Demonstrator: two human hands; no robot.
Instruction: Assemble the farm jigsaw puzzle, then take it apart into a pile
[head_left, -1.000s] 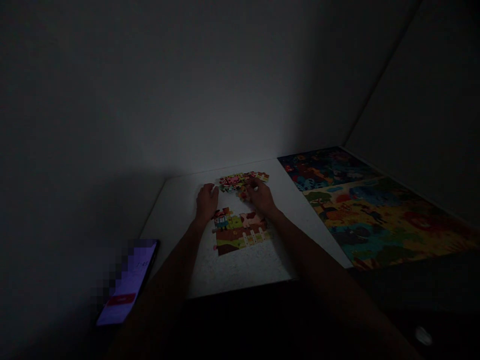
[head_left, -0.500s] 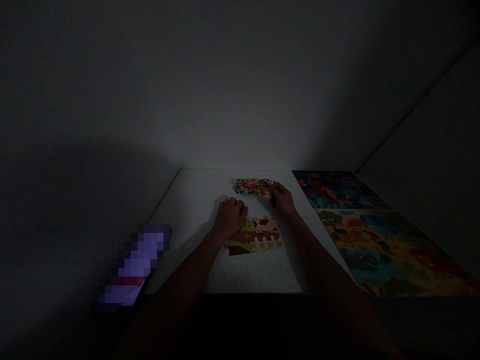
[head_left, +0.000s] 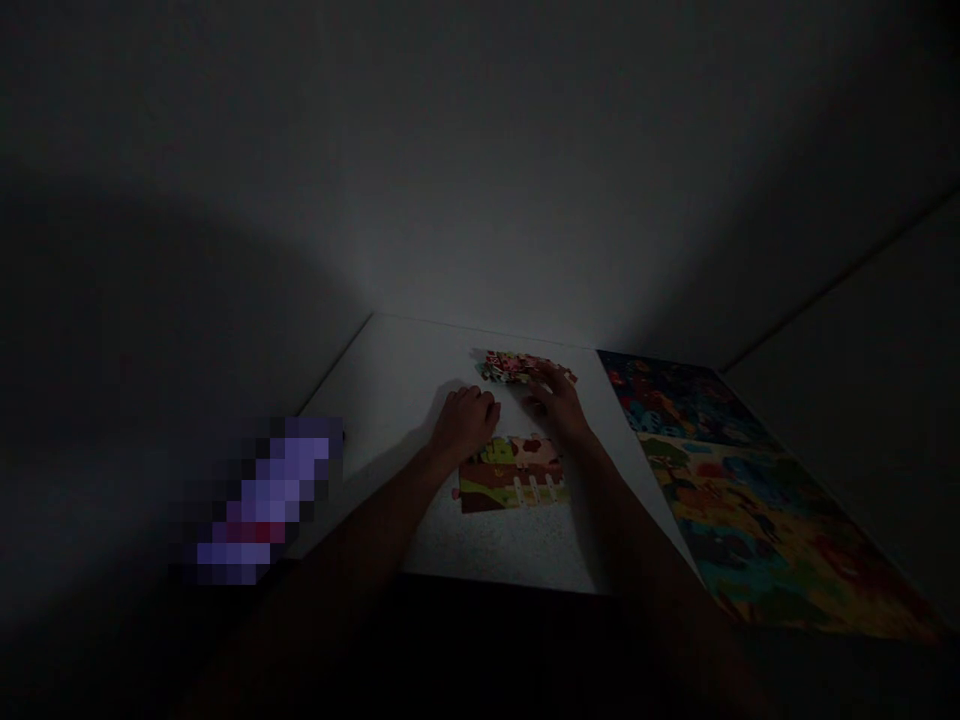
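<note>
While a farm-scene jigsaw section (head_left: 510, 492) lies joined on the near middle of the white tabletop (head_left: 420, 355), the loose puzzle pieces (head_left: 510, 368) heaped beyond it suggest much is left to fit. The left hand (head_left: 465, 420), fingers curled, covers the section's far left corner; the right hand (head_left: 561, 405), fingers bent and partly spread, is at the heap's near right side. Whether either grips a piece cannot be told. Farther right lie a dark picture (head_left: 675, 400) and a savanna animal picture (head_left: 765, 525), both seemingly whole.

White table (head_left: 517, 550) had part-built puzzle (head_left: 495, 488) nr front, pile of loose pcs (head_left: 510, 367) twd back; dark pic (head_left: 679, 398) & yellowish pic (head_left: 757, 530) lay flat on R.
</note>
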